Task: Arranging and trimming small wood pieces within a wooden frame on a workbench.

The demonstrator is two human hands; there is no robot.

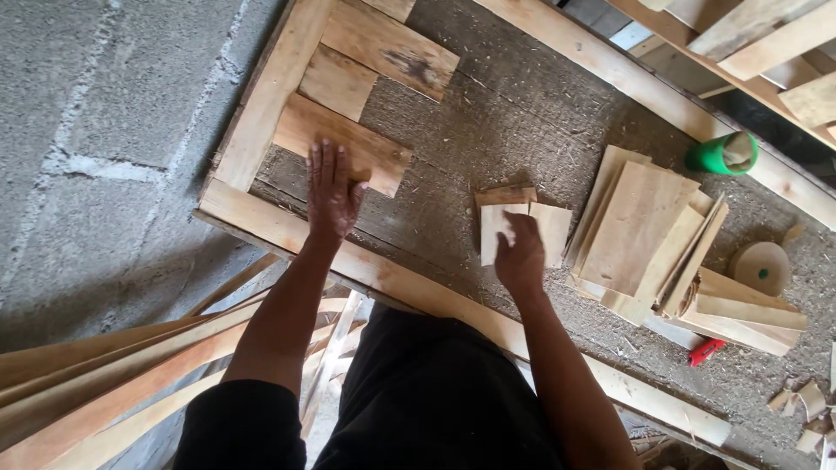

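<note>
Black trousers (435, 392) fill the bottom middle, closest to the lens, with both bare forearms reaching up from them. At far left lies a grey concrete floor (104, 130), and below it a bundle of long thin strips (113, 374) fans out toward the lower left corner.

Next comes the frame (270, 96), a light wooden rail running up the left side and joining a second rail that slants across beneath the hands. Inside its corner sit 3 short planks laid edge to edge; the nearest, plank (348, 152), lies under the left hand (333, 187), which presses flat on it with fingers spread wide and holds nothing.

Farther right, on the sawdust-covered board (522, 113), a small stack of square pieces (522, 228) rests apart from the planks. The right hand (521, 252) lies on top of this stack, fingers curled over its near edge; whether it grips a piece I cannot tell.

Just beside the pieces, a bigger pile of boards (644, 235) leans in a loose heap. Above it stands a green cup (721, 154) by the far rail. A round tape roll (760, 267) sits right of the pile, and a red tool (705, 352) lies below it.
</note>
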